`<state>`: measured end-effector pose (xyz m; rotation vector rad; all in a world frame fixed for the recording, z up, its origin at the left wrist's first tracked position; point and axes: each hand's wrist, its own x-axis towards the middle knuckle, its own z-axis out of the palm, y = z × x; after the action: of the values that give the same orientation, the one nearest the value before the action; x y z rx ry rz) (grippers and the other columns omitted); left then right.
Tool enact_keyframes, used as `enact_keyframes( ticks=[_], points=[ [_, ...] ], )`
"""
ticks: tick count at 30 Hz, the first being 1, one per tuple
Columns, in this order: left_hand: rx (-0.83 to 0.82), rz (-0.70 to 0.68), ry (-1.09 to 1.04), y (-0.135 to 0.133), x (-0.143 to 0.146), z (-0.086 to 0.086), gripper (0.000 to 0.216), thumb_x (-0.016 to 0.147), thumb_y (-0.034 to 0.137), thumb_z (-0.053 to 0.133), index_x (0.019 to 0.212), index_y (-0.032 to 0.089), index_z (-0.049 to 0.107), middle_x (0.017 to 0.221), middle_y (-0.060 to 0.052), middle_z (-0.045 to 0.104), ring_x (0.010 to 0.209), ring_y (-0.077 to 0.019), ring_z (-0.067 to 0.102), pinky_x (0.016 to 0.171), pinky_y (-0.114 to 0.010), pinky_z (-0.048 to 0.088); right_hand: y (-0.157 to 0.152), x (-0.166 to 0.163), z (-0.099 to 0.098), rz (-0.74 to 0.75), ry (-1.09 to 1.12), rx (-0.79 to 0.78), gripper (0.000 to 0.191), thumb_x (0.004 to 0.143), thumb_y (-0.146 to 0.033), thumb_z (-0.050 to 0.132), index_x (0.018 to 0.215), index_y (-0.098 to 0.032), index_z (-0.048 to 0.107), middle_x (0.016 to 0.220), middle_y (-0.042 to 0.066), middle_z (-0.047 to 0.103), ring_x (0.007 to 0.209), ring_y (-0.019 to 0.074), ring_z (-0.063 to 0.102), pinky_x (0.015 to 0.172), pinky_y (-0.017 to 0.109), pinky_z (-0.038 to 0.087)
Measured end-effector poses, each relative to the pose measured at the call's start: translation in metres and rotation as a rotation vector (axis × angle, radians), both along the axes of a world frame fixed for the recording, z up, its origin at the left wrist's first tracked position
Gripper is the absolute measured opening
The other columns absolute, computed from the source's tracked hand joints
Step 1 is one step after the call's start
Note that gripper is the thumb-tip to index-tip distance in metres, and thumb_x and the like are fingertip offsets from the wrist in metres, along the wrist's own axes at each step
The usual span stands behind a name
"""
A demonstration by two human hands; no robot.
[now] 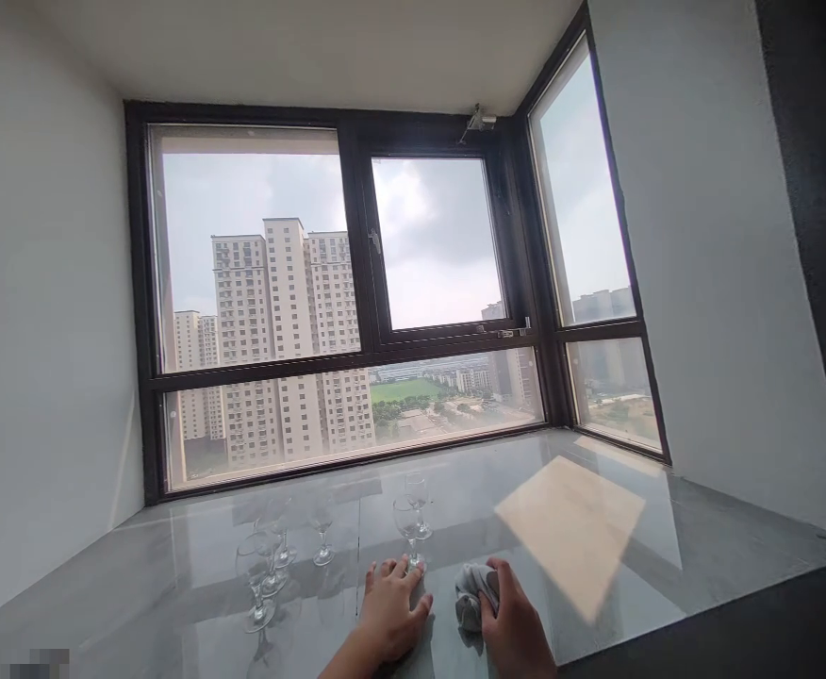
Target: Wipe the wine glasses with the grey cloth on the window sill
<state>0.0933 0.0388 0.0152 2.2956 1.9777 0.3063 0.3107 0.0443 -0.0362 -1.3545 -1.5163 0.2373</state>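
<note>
My left hand [393, 608] lies low over the glossy sill with its fingers stretched and apart. Its fingertips are at the foot of a clear stemmed glass [407, 519]; whether they press on that foot I cannot tell. Right behind stands a second stemmed glass [417, 490]. A crumpled grey cloth [470, 594] is bunched in my right hand [516, 618], low over the sill and to the right of the glasses. Further left, several more stemmed glasses [255, 566] stand upright close together, with one glass [323, 519] slightly apart from them.
The grey, reflective window sill [455, 471] ends in a front edge at the lower right. Dark-framed windows [363, 283] rise behind it, with a handle and a latch. White walls [38, 283] close in both sides. A bright sunlit patch [572, 528] lies on the right.
</note>
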Motion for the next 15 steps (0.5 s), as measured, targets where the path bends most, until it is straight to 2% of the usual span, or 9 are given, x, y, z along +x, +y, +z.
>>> enact_keyframes(
  ticks=[4, 8, 11, 15],
  points=[
    [0.005, 0.14, 0.046, -0.029, -0.044, 0.002, 0.069, 0.091, 0.061, 0.036, 0.152, 0.031, 0.048, 0.161, -0.008, 0.044, 0.15, -0.0357, 0.033, 0.123, -0.062, 0.01, 0.0, 0.001, -0.005, 0.01, -0.018, -0.001, 0.028, 0.088, -0.03, 0.042, 0.114, -0.028, 0.054, 0.116, 0.009, 0.073, 0.099, 0.0227, 0.074, 0.074, 0.029, 0.054],
    [0.007, 0.238, 0.081, -0.051, -0.085, 0.006, 0.072, 0.088, 0.059, 0.041, 0.153, 0.03, 0.046, 0.162, -0.008, 0.042, 0.15, -0.0348, 0.033, 0.123, -0.059, 0.013, 0.002, 0.002, -0.009, 0.015, -0.016, 0.02, 0.029, 0.088, -0.037, 0.041, 0.113, -0.027, 0.053, 0.115, 0.01, 0.073, 0.095, 0.0249, 0.074, 0.071, 0.031, 0.054],
    [0.002, 0.282, 0.093, -0.056, -0.1, 0.007, 0.072, 0.088, 0.057, 0.041, 0.153, 0.028, 0.046, 0.162, -0.009, 0.042, 0.149, -0.0344, 0.034, 0.123, -0.058, 0.015, 0.004, 0.004, -0.009, 0.026, -0.005, 0.024, 0.03, 0.086, -0.041, 0.044, 0.111, -0.028, 0.054, 0.112, 0.009, 0.074, 0.093, 0.0251, 0.074, 0.068, 0.031, 0.053],
    [0.037, 0.384, 0.079, -0.049, -0.105, 0.001, 0.067, 0.091, 0.051, 0.038, 0.153, 0.029, 0.047, 0.162, -0.007, 0.043, 0.149, -0.0317, 0.035, 0.123, -0.056, 0.017, 0.004, 0.004, -0.008, 0.016, 0.001, 0.03, 0.031, 0.084, -0.042, 0.045, 0.109, -0.028, 0.055, 0.11, 0.009, 0.074, 0.094, 0.0254, 0.073, 0.072, 0.032, 0.054]
  ],
)
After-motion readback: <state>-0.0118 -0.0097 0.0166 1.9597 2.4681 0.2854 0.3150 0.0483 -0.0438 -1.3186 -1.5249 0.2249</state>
